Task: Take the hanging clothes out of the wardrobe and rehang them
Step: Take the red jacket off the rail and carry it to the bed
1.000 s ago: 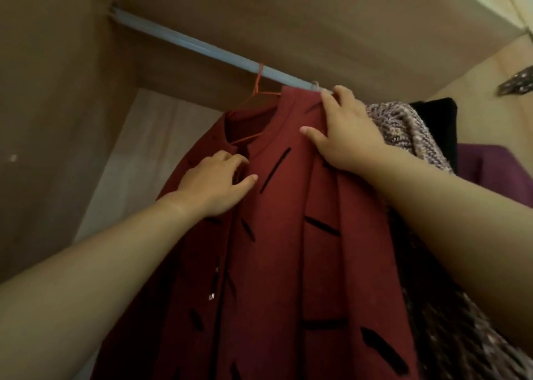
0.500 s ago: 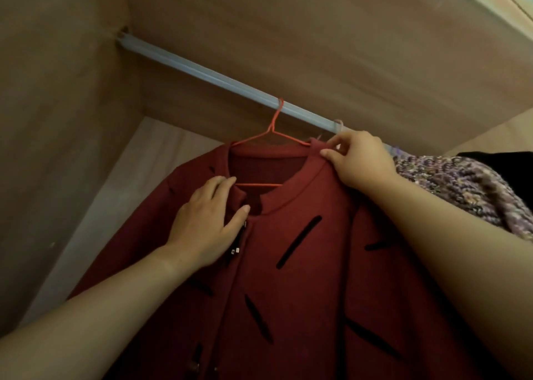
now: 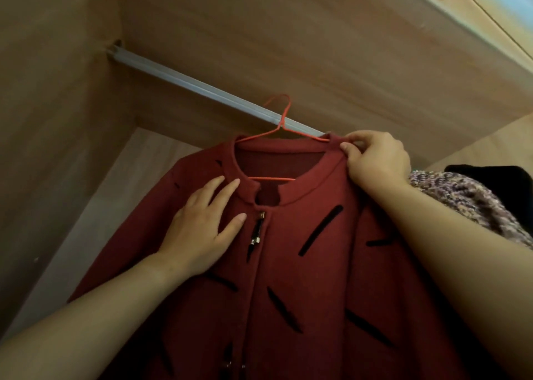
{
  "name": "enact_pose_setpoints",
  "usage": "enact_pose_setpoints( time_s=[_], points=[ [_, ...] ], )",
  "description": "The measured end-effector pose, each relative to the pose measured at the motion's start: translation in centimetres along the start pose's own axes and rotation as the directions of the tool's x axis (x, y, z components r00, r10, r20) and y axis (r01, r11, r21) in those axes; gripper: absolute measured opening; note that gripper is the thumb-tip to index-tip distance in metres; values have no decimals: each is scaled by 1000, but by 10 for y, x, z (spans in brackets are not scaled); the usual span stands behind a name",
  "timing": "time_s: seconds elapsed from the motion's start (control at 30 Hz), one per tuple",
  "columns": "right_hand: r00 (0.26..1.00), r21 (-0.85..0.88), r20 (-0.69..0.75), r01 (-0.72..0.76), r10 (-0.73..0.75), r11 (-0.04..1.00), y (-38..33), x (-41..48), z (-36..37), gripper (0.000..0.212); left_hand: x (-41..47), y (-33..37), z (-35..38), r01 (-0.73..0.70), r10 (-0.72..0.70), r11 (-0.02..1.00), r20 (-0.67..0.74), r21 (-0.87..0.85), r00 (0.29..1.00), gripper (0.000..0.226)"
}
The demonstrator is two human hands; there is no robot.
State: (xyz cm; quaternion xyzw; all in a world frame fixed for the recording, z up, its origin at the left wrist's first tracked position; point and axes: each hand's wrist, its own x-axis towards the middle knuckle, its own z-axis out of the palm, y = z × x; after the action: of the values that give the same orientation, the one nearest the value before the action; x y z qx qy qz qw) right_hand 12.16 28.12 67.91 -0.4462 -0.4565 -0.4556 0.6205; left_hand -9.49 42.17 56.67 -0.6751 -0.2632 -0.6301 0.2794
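Now the red coat, turned square to face me, hangs by its orange hanger on the far rail, my left hand flat on its chest and my right hand pinching its collar, so I judge this rehang nearly done.

Rail: right end hidden behind right hand.
Hanger: arms hidden inside the collar; hook on or off the rail, unclear.
Red coat: hem and sleeve ends cut off at bottom edge.
Knit garment: mostly behind right forearm.
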Motion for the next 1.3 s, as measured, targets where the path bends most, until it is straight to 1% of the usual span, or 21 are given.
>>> enact_pose_setpoints(
  time_s=[0.17, 0.27, 0.33, 0.4, 0.5, 0.57, 0.63, 0.73, 0.83, 0.9, 0.97, 1.03, 1.07, 1.17, 1.3],
  points=[
    [996, 94, 42, 69, -73, 993, 8, -42, -9, 19, -22, 0, -14, 12, -11, 1000, -40, 26, 999, 73],
    [992, 134, 37, 111, -117, 985, 19, -76, -17, 18, -41, -3, -26, 20, -17, 999, -47, 49, 999, 71],
    [990, 180, 42, 127, -137, 975, 28, -100, -24, 18, -54, -4, -35, 26, -24, 998, -38, 58, 999, 72],
    [987, 239, 63, 131, -150, 962, 40, -127, -32, 17, -69, -2, -42, 25, -26, 997, 7, 72, 1000, 73],
    [987, 296, 94, 100, -133, 950, 59, -169, -48, 18, -102, 5, -48, 7, -20, 993, 119, 114, 993, 73],
    [987, 327, 113, 73, -116, 942, 70, -195, -61, 18, -129, 18, -52, -1, -15, 994, 155, 108, 988, 70],
    [986, 347, 136, 42, -95, 937, 80, -223, -75, 19, -157, 34, -58, 0, -12, 994, 107, 112, 994, 62],
    [976, 393, 194, 9, -93, 919, 91, -263, -94, 19, -194, 60, -68, 66, -71, 992, 47, 108, 996, 53],
    [958, 400, 258, 9, -122, 916, 98, -302, -109, 20, -234, 78, -75, 132, -139, 982, 52, 132, 989, 52],
    [946, 403, 297, -2, -128, 915, 99, -322, -120, 19, -257, 89, -82, 173, -179, 977, 48, 122, 983, 50],
    [934, 409, 331, -11, -137, 912, 95, -333, -134, 22, -273, 102, -94, 231, -236, 967, 31, 104, 971, 49],
    [920, 413, 358, -2, -160, 911, 89, -337, -150, 24, -285, 115, -109, 258, -260, 961, 12, 104, 965, 47],
    [916, 422, 367, -7, -164, 906, 85, -338, -159, 22, -289, 122, -117, 255, -258, 962, 14, 97, 966, 45],
    [921, 461, 367, -62, -127, 886, 75, -344, -189, 20, -299, 144, -144, 261, -262, 965, 30, 39, 965, 42],
    [928, 458, 369, -136, -48, 879, 66, -370, -244, 18, -325, 187, -186, 282, -283, 959, 41, 30, 958, 37]
  ],
)
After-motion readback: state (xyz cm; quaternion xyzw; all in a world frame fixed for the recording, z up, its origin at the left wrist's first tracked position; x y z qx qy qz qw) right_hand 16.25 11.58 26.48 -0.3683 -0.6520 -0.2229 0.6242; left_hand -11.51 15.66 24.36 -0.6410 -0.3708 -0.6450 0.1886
